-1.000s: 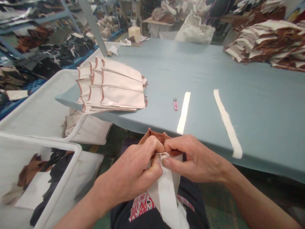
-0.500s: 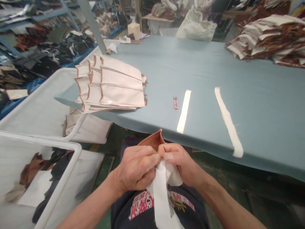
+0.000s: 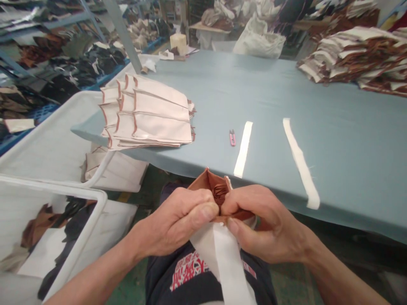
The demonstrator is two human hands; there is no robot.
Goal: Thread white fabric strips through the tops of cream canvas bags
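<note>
My left hand point(image 3: 178, 220) pinches the edge of a sewn pouch point(image 3: 202, 181), cream outside and brown inside, close to my lap. On the other side my right hand point(image 3: 267, 222) grips the same edge between thumb and fingers. The pouch's mouth gapes away from me, showing gathered brown material inside. From between the hands a white strip point(image 3: 230, 262) hangs down over my dark printed shirt. My fingers hide where the strip meets the pouch edge.
Pink thread snips point(image 3: 232, 138) and two white strips, one straight point(image 3: 243, 149) and one bent point(image 3: 300, 163), lie on the blue-grey table point(image 3: 216, 93). Stacked cream pieces point(image 3: 162, 114) stand left, a brown-and-cream pile point(image 3: 346, 55) far right. White bins point(image 3: 103, 212) flank my left.
My right hand has moved right, its thumb and fingers now farther from the left hand. The pouch's mouth has opened wider, showing more brown inside, and the hanging strip has swung right.
</note>
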